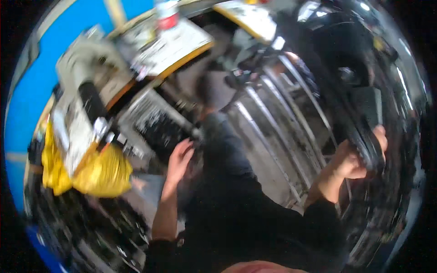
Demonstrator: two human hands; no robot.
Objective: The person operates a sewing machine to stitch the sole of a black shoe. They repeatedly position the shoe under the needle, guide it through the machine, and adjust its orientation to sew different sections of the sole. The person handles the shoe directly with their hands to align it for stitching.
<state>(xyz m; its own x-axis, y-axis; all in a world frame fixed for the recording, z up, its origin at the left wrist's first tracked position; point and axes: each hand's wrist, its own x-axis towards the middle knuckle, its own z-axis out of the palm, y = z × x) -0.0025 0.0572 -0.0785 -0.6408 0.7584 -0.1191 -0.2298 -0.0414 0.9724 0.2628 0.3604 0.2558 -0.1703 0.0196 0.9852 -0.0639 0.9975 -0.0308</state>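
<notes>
right hand (353, 164): fingers curled round the lower end of a long black strip (360, 136), over on the right side. strip slants up and leftward from the fist, past a grey block (369, 102); its far end is lost in blur and dark clutter, so full length cannot be told.

left hand (180, 160): fingers slightly parted, nothing visible in it; nearest thing is a pale-rimmed box (176, 111) with dark contents. contact with the box: cannot tell. row of metal bars (298, 116) lies between the two hands.

handling, judged: strip looks fairly stiff, as it runs nearly straight from one fist. probably light enough for one hand, weight unconfirmed. smooth face may be slippery; not obviously fragile. best hold: wrapped round the lower end as now; a second hold nearer the middle would limit swing.
</notes>
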